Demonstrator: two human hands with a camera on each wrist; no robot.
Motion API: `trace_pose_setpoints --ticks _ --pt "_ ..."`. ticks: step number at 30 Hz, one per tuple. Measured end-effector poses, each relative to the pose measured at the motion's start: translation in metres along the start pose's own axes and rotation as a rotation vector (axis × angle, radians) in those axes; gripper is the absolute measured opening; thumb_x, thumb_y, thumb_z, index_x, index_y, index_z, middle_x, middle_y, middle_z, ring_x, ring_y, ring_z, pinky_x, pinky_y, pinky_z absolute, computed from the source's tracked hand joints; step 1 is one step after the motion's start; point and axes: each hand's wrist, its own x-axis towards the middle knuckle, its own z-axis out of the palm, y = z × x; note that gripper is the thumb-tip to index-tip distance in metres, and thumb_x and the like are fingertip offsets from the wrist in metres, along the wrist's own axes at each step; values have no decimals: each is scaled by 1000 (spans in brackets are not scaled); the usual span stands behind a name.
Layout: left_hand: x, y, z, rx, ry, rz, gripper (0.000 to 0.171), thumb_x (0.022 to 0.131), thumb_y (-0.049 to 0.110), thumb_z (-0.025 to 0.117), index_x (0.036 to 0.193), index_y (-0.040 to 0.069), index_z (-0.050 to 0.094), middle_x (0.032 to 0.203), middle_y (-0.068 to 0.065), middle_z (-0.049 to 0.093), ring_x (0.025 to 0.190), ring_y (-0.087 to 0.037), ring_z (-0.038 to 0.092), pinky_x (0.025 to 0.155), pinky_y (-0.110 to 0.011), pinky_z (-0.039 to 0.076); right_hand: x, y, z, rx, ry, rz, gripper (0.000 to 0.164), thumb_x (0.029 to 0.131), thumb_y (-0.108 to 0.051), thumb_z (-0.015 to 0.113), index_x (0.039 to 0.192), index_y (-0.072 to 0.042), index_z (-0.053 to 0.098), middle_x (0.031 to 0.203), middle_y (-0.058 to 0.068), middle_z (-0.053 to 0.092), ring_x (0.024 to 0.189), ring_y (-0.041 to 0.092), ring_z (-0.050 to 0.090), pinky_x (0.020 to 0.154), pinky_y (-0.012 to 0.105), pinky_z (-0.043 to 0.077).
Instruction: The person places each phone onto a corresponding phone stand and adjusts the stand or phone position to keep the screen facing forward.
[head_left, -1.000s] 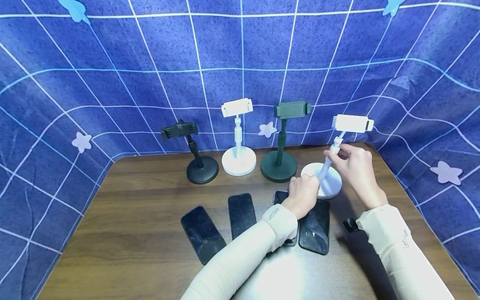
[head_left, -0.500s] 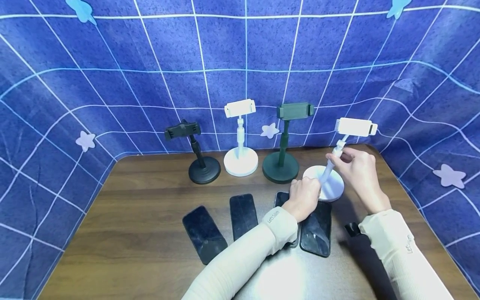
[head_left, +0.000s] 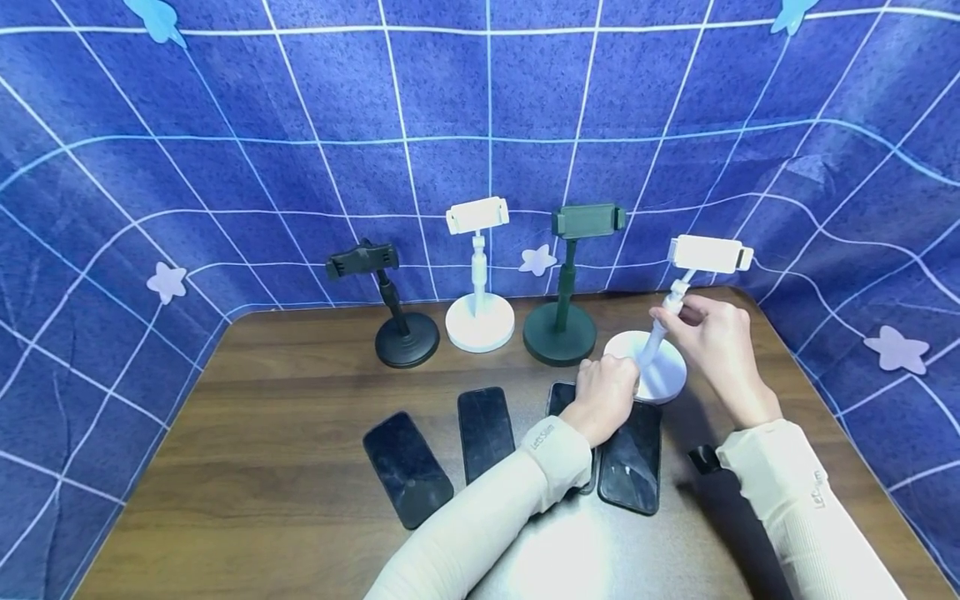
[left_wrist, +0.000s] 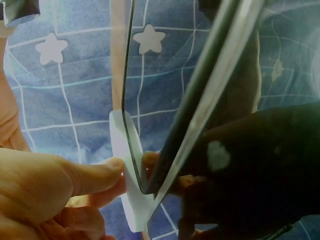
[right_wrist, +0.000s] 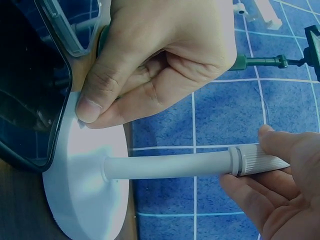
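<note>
A white phone stand (head_left: 711,253) stands at the right end of a row, its pole leaning right. My left hand (head_left: 602,396) pinches the rim of its round base (right_wrist: 95,190) between thumb and fingers, as the left wrist view (left_wrist: 132,210) also shows at the base edge. Around the ribbed collar (right_wrist: 257,159) partway up the pole, my right hand (head_left: 712,350) closes thumb and fingers. Below the base, a phone (head_left: 632,462) lies flat, its top end near the rim; another phone (head_left: 561,398) is partly hidden under my left hand and wrist.
Left of the held stand are a dark green stand (head_left: 559,333), another white stand (head_left: 480,323) and a black stand (head_left: 407,340). Two more phones (head_left: 407,469) (head_left: 483,429) lie on the wooden table (head_left: 247,467). A blue gridded cloth (head_left: 300,100) hangs behind.
The right-hand white stand has shifted very slightly toward me, with both hands still on it. The other stands and the phones have stayed in place.
</note>
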Motion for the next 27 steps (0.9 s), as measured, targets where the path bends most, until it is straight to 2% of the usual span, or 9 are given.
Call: trace_pose_setpoints --ticks 5,13,23,27 --pt "-1 0 0 -2 1 -11 24 88 25 69 65 27 59 71 9 65 68 -12 62 60 -31 39 0 -2 0 4 -2 7 18 78 -19 81 73 -5 71 64 12 71 60 28 67 49 29 40" --pt "-5 2 1 49 13 -6 17 87 25 69 71 28 65 74 8 69 69 -14 65 60 -31 38 -1 -3 -2 5 -3 -6 18 78 -19 81 72 -5 71 62 11 70 58 27 66 48 34 40" --pt "-8 0 0 32 -8 -21 17 88 28 68 72 30 68 76 9 69 70 -12 64 60 -30 36 -4 -6 -2 -1 -1 -2 18 78 -19 82 75 -5 72 64 12 71 56 26 65 48 30 40" --pt "-10 -1 0 23 -12 -33 17 88 28 68 71 30 69 76 9 70 71 -12 64 61 -31 37 -5 -6 0 6 4 -8 18 78 -19 82 75 -5 72 64 12 71 57 26 66 49 34 42"
